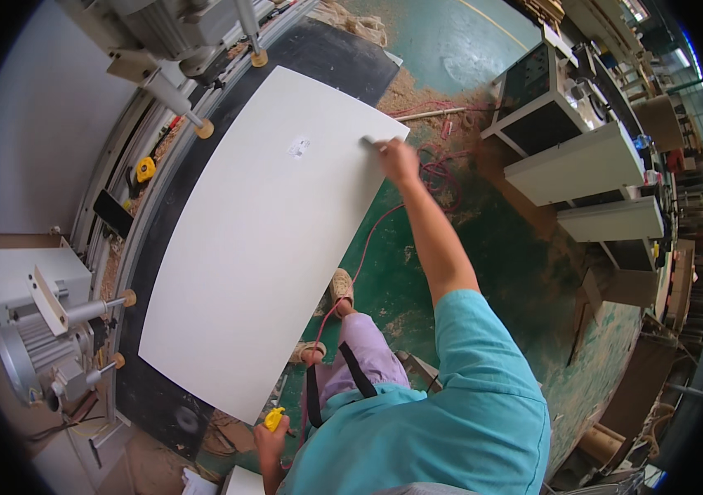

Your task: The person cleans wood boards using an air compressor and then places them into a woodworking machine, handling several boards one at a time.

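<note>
A large white panel [258,235] lies on the black machine bed, with a small printed label [298,147] stuck near its far end. My right hand [400,162] is over the panel's far right corner. It grips a small dark object [367,143], blurred, whose kind I cannot tell. At the panel's near end, just off its corner, my left hand [272,436] is closed around a yellow object [274,419], perhaps a spray nozzle; the rest of it is hidden by the hand.
Drill units with motors [36,349] and round-tipped press rods [204,129] line the left side. A yellow tape measure [145,169] and a phone [113,213] rest on the rail. A red hose [361,263] crosses the dusty floor. Cabinets [537,99] stand at right.
</note>
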### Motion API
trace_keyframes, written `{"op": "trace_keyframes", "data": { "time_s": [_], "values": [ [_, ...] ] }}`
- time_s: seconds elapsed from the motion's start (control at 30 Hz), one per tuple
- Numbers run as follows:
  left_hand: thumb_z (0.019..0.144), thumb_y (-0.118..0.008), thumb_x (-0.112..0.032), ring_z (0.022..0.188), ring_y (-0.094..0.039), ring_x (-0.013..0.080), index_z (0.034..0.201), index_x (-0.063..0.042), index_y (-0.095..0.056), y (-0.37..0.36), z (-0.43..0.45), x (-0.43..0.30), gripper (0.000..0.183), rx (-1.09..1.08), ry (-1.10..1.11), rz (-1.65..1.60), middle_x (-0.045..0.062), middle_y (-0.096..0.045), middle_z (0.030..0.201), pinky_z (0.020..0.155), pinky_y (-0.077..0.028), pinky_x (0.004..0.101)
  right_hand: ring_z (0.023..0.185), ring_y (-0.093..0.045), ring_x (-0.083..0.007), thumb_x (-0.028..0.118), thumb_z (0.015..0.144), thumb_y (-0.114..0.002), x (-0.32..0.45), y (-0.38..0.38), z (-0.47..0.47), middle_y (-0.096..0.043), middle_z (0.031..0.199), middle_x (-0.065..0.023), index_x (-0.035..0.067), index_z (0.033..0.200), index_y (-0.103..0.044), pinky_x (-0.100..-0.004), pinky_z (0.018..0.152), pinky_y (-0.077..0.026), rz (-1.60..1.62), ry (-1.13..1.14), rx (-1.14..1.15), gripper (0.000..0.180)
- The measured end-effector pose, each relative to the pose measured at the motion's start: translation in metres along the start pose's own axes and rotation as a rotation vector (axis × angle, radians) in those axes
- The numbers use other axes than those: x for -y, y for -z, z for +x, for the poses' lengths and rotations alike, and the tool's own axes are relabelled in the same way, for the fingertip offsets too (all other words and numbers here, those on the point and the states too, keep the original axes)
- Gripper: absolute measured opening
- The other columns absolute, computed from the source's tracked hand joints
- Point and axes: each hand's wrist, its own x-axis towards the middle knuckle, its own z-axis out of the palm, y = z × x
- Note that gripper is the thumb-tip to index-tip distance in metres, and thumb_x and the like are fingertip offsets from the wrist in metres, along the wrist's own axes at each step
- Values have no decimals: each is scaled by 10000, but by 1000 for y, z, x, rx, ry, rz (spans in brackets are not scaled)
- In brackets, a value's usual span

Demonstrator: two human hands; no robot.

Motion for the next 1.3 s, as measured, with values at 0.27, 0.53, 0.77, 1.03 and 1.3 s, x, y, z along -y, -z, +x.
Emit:
{"op": "trace_keyframes", "data": {
  "time_s": [0.27, 0.53, 0.77, 1.03, 1.3],
  "values": [
    [863, -753, -317, 582, -650, 180, 729, 19, -696, -21, -2, -57, 366, 28, 13, -28, 58, -671, 622, 595, -512, 345, 961, -675, -306, 121, 854, -634, -96, 23, 58, -691, 1048, -63, 186, 1054, -768, -430, 805, -552, -6, 28, -134, 249],
    [886, -722, -321, 601, -670, 180, 699, -1, -694, -10, -28, -23, 372, 1, -4, -31, 53, -681, 618, 632, -528, 353, 788, -657, -306, 97, 864, -640, -37, 16, -37, -638, 855, -95, 155, 1067, -767, -399, 695, -526, 160, 228, -99, 246],
    [856, -720, -456, 641, -713, 239, 765, -28, -738, -2, -83, 99, 438, -137, -13, -23, 83, -702, 637, 630, -526, 363, 685, -601, -280, 27, 809, -691, 138, -27, -324, -583, 769, -99, 98, 1060, -755, -393, 617, -501, 379, 401, 92, 269],
    [855, -748, -314, 664, -700, 181, 815, -2, -747, 7, -226, 298, 315, -510, 151, -297, 70, -732, 727, 661, -535, 332, 960, -674, -313, 55, 781, -595, 383, -87, -708, -672, 1043, -131, 80, 1045, -719, -405, 824, -579, 318, 903, 915, 294],
    [851, -729, -333, 628, -666, 163, 714, -15, -705, -23, -278, 391, 346, -499, 282, -524, 33, -681, 644, 622, -521, 343, 873, -674, -358, 47, 822, -561, 417, -102, -599, -692, 991, -174, 68, 1034, -701, -447, 793, -554, 458, 674, 506, 254]
  ]
}}
